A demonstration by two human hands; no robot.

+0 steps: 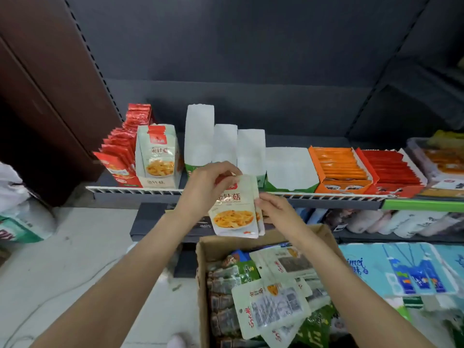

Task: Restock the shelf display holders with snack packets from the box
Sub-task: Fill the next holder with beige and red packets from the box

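Observation:
My left hand (204, 187) pinches the top of a small stack of pale green snack packets (236, 209) with a yellow food picture, held upright in front of the shelf edge. My right hand (275, 209) grips the stack's right side. Below stands an open cardboard box (204, 249) holding several more pale and green packets (273, 305). On the shelf, a pale display holder (157, 156) of the same snack stands left. Beside it are empty white-lined green holders (226, 144), one wide and low (288, 169).
Red packets (120, 151) fill the shelf's left end. Orange (340, 167) and red (391, 169) stick boxes sit to the right. The shelf rail (135, 190) runs across. Blue tissue packs (401, 267) lie right of the box. White bags (15, 197) rest on the floor left.

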